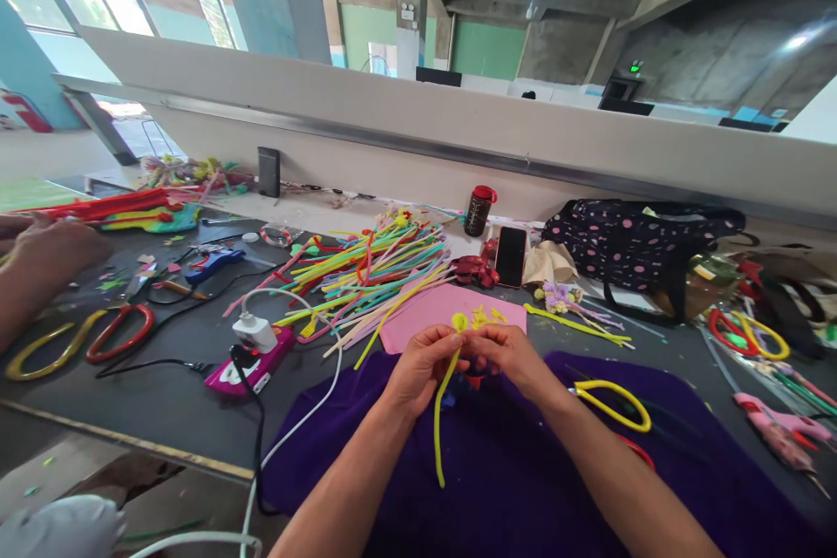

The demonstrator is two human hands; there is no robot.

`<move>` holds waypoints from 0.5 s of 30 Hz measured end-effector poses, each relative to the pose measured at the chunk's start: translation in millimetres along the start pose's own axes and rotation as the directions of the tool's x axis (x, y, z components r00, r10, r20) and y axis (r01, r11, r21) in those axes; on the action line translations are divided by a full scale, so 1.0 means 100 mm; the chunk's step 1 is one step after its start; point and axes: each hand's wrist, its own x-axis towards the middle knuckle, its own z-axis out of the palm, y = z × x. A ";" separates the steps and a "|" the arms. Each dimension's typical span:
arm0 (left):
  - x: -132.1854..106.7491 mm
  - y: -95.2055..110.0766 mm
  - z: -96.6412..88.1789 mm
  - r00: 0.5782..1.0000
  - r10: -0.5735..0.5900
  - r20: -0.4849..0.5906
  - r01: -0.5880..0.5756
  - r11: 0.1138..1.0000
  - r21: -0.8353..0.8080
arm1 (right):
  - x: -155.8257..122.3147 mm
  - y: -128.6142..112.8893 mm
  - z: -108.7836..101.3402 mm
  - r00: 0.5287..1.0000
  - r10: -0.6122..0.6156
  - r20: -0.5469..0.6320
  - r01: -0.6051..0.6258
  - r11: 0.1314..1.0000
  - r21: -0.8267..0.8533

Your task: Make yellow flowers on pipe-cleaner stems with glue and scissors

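Observation:
My left hand (418,366) and my right hand (506,355) meet over a purple cloth (510,471), both with fingers pinched closed. Between them they hold a yellow pipe cleaner (439,418). Its top is curled into a small loop at my fingertips and its long tail hangs down toward me. Something small, red and blue, shows under my fingers, too hidden to name. Just beyond my hands lies a pink foam sheet (425,314) with small yellow cut pieces on it.
A heap of coloured pipe cleaners (372,270) lies behind the pink sheet. Yellow-handled scissors (615,401) rest on the cloth at right; a phone (511,256), dark bottle (479,209) and dotted bag (628,244) stand behind. Another person's hand (52,248) works at far left near scissors (118,331). A power bank (252,366) with cable lies left.

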 end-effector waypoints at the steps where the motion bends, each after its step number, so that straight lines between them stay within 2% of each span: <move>1: 0.00 0.00 0.00 1.000 -0.005 0.002 0.005 1.000 0.007 | 0.00 -0.01 -0.01 1.000 -0.001 -0.015 0.001 1.000 0.003; 4: -0.01 0.03 0.01 1.000 -0.021 -0.017 0.020 1.000 -0.018 | -0.02 -0.06 -0.12 0.991 -0.045 -0.125 0.034 0.996 -0.086; 10: -0.01 0.07 -0.04 0.997 -0.073 -0.041 0.071 0.996 -0.053 | -0.16 -0.09 -0.59 0.922 -0.160 -0.353 0.052 0.953 -0.298; 12: -0.01 0.06 -0.05 0.997 -0.078 -0.013 0.078 0.996 -0.046 | -0.19 -0.05 -0.73 0.900 -0.220 -0.377 0.025 0.889 -0.458; 15: -0.01 0.04 -0.04 0.997 -0.062 0.047 0.063 0.998 -0.022 | -0.21 0.01 -0.84 0.846 -0.365 -0.389 0.000 0.728 -0.685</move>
